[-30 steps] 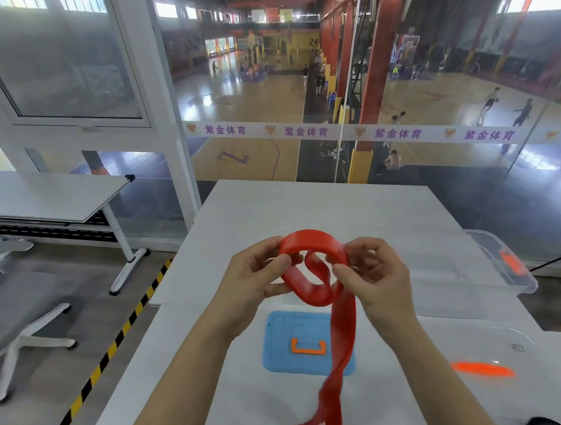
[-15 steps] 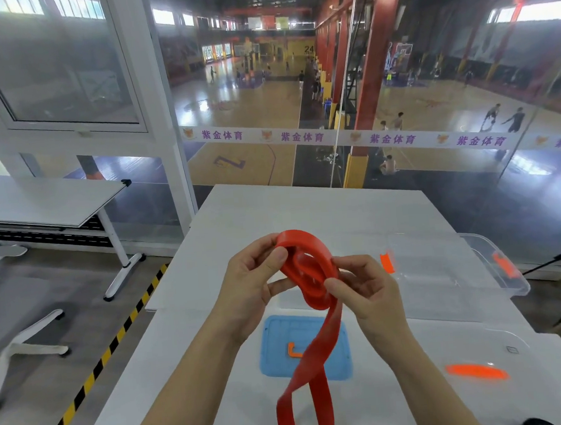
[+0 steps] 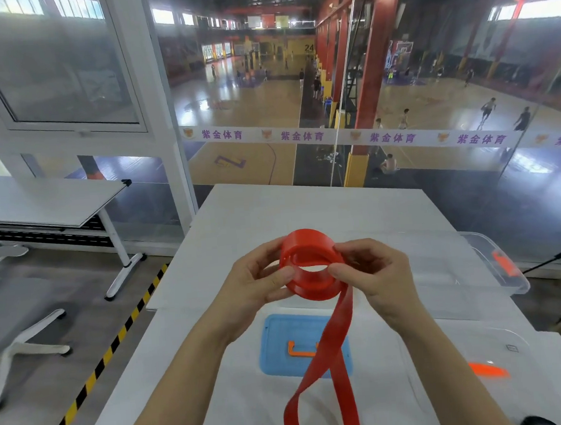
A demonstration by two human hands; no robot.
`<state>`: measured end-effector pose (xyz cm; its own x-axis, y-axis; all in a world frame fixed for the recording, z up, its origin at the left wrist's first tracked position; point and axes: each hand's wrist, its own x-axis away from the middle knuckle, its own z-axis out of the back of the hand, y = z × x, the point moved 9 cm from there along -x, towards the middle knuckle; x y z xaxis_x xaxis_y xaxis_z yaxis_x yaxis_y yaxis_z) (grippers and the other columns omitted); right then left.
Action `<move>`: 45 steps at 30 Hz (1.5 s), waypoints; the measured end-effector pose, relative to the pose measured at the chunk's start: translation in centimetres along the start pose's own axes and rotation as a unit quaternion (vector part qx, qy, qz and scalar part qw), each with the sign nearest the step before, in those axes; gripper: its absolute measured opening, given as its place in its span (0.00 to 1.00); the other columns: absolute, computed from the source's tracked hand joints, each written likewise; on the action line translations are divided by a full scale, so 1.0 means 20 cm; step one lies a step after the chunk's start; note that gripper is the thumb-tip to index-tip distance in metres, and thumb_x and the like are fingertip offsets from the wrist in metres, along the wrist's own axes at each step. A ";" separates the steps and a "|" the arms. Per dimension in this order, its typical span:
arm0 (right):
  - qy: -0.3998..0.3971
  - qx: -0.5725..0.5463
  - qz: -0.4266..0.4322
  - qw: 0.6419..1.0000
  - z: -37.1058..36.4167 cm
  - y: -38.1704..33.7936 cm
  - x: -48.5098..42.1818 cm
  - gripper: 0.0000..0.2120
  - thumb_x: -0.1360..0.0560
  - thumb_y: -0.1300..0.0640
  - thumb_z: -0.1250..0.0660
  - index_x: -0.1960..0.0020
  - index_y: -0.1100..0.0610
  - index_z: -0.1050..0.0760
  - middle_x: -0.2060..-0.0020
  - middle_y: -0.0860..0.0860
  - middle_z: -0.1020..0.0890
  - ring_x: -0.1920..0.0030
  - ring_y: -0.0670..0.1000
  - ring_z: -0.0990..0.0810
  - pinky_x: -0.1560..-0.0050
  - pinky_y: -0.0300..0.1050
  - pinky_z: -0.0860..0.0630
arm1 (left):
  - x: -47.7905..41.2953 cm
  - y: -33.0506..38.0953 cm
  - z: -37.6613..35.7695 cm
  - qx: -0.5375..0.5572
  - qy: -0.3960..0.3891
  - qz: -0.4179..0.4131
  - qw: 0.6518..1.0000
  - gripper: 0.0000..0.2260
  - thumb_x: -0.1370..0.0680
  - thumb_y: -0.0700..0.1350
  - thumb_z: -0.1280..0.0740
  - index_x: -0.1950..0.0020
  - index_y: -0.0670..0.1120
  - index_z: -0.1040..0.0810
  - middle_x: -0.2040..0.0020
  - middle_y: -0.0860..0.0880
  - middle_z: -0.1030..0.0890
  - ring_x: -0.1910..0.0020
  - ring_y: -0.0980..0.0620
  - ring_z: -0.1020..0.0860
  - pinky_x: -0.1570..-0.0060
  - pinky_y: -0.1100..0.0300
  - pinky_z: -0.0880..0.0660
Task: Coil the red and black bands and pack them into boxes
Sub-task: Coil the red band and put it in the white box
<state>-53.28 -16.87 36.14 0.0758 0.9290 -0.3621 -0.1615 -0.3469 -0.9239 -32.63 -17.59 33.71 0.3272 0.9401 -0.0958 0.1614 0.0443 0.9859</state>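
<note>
"Two hands on one band? Where was it?"

"Up in the air over the white table [image 3: 305,207]. My left hand [image 3: 254,287] pinched one side of the red band [image 3: 313,269] and my right hand [image 3: 373,279] pinched the other, both closed tight on the coil. The loose tail hung down past the blue lid [image 3: 281,345]."

"How did it feel?"

"I'd say light, soft and stretchy, and a bit springy, so the coil would pop open if I let go. Best to hold it by the flat sides of the ring, thumb on the near side."

"What had changed from a moment before?"

"The coil had been squashed and bent. Now it was a round, neat ring, and the tail looked shorter. The clear box [image 3: 495,263] on the right was waiting; I saw no black band."
</note>
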 end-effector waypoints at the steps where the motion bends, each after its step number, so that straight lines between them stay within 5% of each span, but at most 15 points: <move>1: -0.017 0.010 0.002 1.000 0.00 -0.01 -0.01 0.13 0.31 0.64 0.18 0.49 0.53 0.13 0.56 0.52 0.11 0.53 0.58 0.12 0.47 0.54 0.14 | 0.00 0.03 0.02 -0.045 0.000 -0.003 0.999 0.23 0.23 0.45 0.27 0.28 0.52 0.24 0.35 0.52 0.16 0.35 0.50 0.17 0.39 0.51 0.18; 4: -0.076 0.036 -0.006 0.996 -0.04 -0.01 -0.01 0.14 0.32 0.62 0.16 0.51 0.47 0.12 0.57 0.51 0.10 0.54 0.58 0.12 0.46 0.57 0.14 | -0.01 0.09 0.07 -0.186 0.019 0.006 0.982 0.23 0.25 0.48 0.23 0.31 0.56 0.20 0.39 0.57 0.15 0.39 0.59 0.17 0.39 0.57 0.20; 9: -0.130 0.056 -0.002 0.990 -0.11 0.00 0.05 0.13 0.32 0.61 0.16 0.52 0.49 0.12 0.57 0.48 0.11 0.55 0.52 0.12 0.48 0.48 0.15 | -0.02 0.07 0.00 -0.350 -0.048 0.044 0.934 0.16 0.27 0.48 0.20 0.42 0.60 0.17 0.47 0.62 0.15 0.44 0.58 0.17 0.47 0.64 0.19; 17: -0.086 0.019 -0.015 0.996 -0.11 0.11 0.12 0.21 0.32 0.61 0.16 0.44 0.46 0.16 0.48 0.47 0.12 0.44 0.52 0.13 0.37 0.51 0.18 | 0.00 0.02 0.03 -0.207 0.016 0.029 0.978 0.14 0.25 0.42 0.23 0.41 0.52 0.15 0.48 0.52 0.12 0.46 0.53 0.13 0.46 0.54 0.15; 24: 0.005 -0.030 -0.036 0.999 -0.07 0.19 0.17 0.21 0.32 0.66 0.17 0.50 0.45 0.18 0.52 0.51 0.13 0.49 0.55 0.12 0.41 0.55 0.15 | 0.03 -0.02 0.06 -0.082 0.038 0.037 0.995 0.13 0.21 0.38 0.28 0.37 0.49 0.18 0.44 0.48 0.12 0.44 0.48 0.14 0.50 0.57 0.16; 29: -0.008 -0.023 0.007 1.000 -0.04 0.05 0.11 0.18 0.35 0.61 0.14 0.53 0.44 0.15 0.55 0.49 0.12 0.53 0.55 0.12 0.45 0.51 0.15 | 0.04 -0.07 0.04 -0.169 -0.063 0.092 0.979 0.14 0.21 0.40 0.26 0.37 0.49 0.20 0.41 0.50 0.14 0.41 0.50 0.15 0.43 0.54 0.17; 34: -0.079 0.053 0.047 0.994 -0.08 -0.05 0.06 0.13 0.35 0.51 0.16 0.53 0.44 0.14 0.53 0.44 0.11 0.49 0.50 0.12 0.42 0.46 0.16 | 0.00 0.07 0.05 -0.295 -0.033 0.048 0.954 0.27 0.28 0.47 0.20 0.32 0.61 0.22 0.38 0.62 0.17 0.37 0.62 0.21 0.39 0.61 0.20; 37: -0.115 0.091 0.067 0.987 -0.13 -0.08 0.06 0.13 0.33 0.51 0.17 0.51 0.43 0.15 0.54 0.42 0.12 0.49 0.49 0.13 0.43 0.45 0.17 | -0.01 0.11 0.01 -0.348 -0.042 0.026 0.936 0.18 0.27 0.52 0.22 0.38 0.62 0.18 0.44 0.63 0.16 0.42 0.60 0.19 0.44 0.63 0.20; 41: -0.088 0.028 0.035 0.995 -0.12 -0.01 0.05 0.17 0.33 0.59 0.15 0.49 0.45 0.14 0.51 0.46 0.11 0.46 0.51 0.12 0.39 0.49 0.18 | 0.00 0.11 -0.01 -0.250 -0.023 0.017 0.968 0.11 0.24 0.48 0.23 0.43 0.60 0.16 0.49 0.58 0.13 0.45 0.53 0.15 0.50 0.59 0.16; 45: -0.039 -0.018 0.013 0.999 -0.09 0.07 0.08 0.23 0.33 0.66 0.17 0.48 0.41 0.15 0.50 0.49 0.12 0.46 0.53 0.12 0.39 0.52 0.18 | 0.02 0.10 0.00 -0.152 0.012 -0.010 0.988 0.13 0.20 0.43 0.28 0.37 0.53 0.17 0.46 0.51 0.13 0.46 0.50 0.14 0.52 0.58 0.16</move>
<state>-51.66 -16.13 34.02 -0.0053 0.9267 -0.3758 -0.1275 -0.3734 -0.9189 -32.14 -17.18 35.61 0.3039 0.9456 -0.1164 -0.1207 0.1594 0.9798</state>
